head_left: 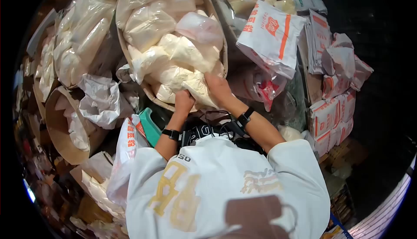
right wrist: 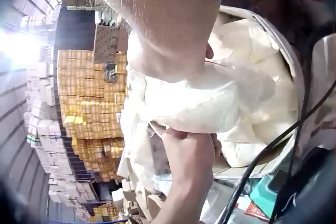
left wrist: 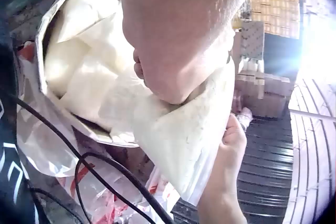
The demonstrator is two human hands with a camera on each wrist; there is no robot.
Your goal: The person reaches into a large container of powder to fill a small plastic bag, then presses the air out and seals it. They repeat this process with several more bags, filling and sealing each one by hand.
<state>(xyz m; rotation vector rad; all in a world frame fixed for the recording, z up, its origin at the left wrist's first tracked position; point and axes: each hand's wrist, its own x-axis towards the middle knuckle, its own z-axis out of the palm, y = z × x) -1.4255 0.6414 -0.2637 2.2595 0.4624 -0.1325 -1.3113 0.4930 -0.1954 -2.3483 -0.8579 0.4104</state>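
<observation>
Both hands grip one pale cream powder bag point(head_left: 197, 89) above the near end of a tall oval cardboard drum point(head_left: 225, 50) filled with similar bags. My left hand point(head_left: 184, 102) pinches its left side, fingers curled; my right hand point(head_left: 218, 89) holds its right side. In the left wrist view the bag point(left wrist: 176, 134) hangs with a corner pointing down, the left hand point(left wrist: 168, 71) at its top and the right hand point(left wrist: 228, 140) behind it. The right wrist view shows the bag point(right wrist: 194, 103) between the right hand point(right wrist: 168, 61) and the left hand point(right wrist: 191, 148).
A smaller drum point(head_left: 58, 130) with bags stands at left, beside a crumpled white bag point(head_left: 100, 102). A green object point(head_left: 150, 127) lies near the left forearm. A white-and-red printed sack point(head_left: 271, 35) sits right of the drum, with stacked printed packs point(head_left: 328, 119) farther right. Black cables point(left wrist: 79, 155) cross near the wrists.
</observation>
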